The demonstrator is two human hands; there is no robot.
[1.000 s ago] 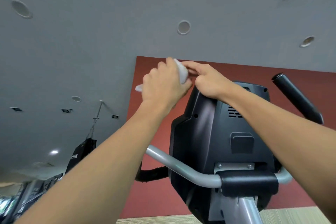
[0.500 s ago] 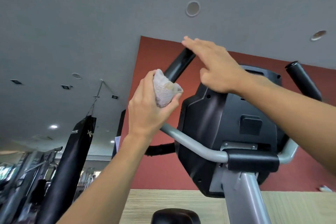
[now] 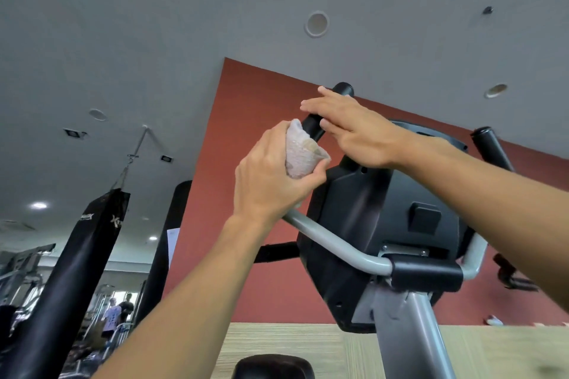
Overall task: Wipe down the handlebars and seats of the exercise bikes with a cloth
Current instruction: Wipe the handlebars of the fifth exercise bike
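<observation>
1. At the frame's centre, the left hand (image 3: pixel 271 181) grips a bunched white cloth (image 3: pixel 300 152), just beside the black handlebar grip (image 3: pixel 320 120).
2. At one o'clock from it, the right hand (image 3: pixel 354 129) lies over that grip, fingers straight.
3. At four o'clock sits the bike's black console (image 3: pixel 385 224).

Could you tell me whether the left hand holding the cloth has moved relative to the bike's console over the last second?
Yes. The left hand dropped from the top edge of the console to beside its upper left corner, gripping the cloth bunched.
</observation>
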